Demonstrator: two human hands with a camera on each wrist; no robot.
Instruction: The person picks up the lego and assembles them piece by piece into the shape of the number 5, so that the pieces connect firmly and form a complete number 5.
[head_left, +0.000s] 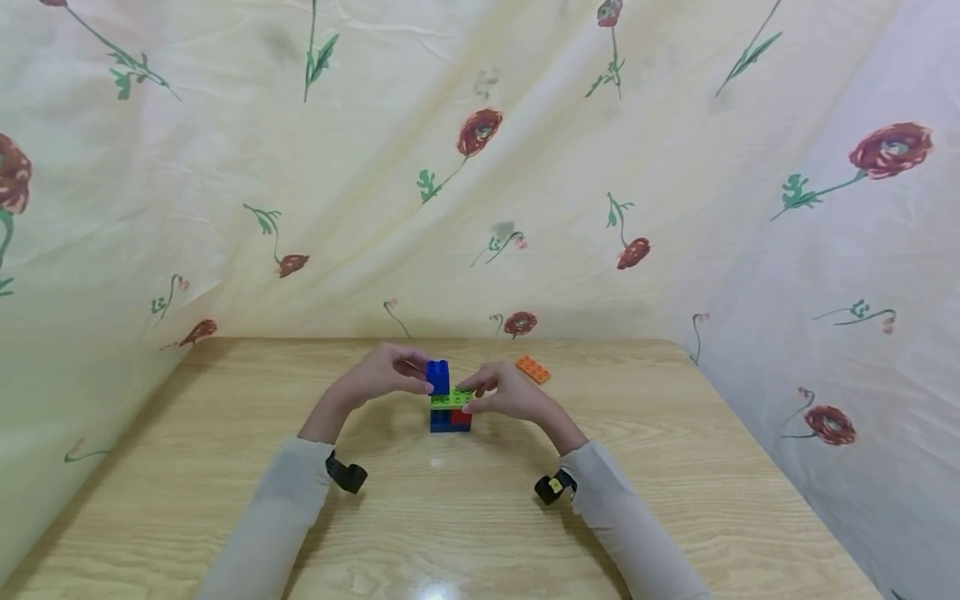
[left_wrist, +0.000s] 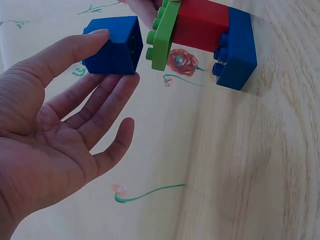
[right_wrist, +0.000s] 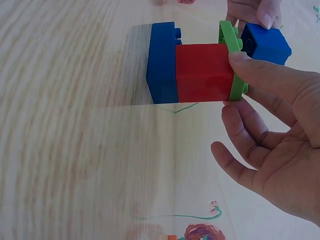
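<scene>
Between thumb and fingertips, my left hand [head_left: 382, 373] pinches a blue toy brick [left_wrist: 112, 47]. The brick is held over the left end of a thin green plate [head_left: 452, 402], with a small gap between them in the left wrist view. That plate tops a small stack: a red brick [right_wrist: 202, 72] stands under its right end, on a longer blue base brick [right_wrist: 161, 62] with bare studs on its left side. My right hand [head_left: 508, 392] grips the green plate's right end between thumb and fingers.
A flat orange studded plate [head_left: 533, 369] lies on the wooden table [head_left: 420, 533], behind the right hand. Flower-patterned cloth [head_left: 360, 167] hangs behind the table and along its sides. A black camera [head_left: 348, 477] is strapped on the left wrist, another on the right.
</scene>
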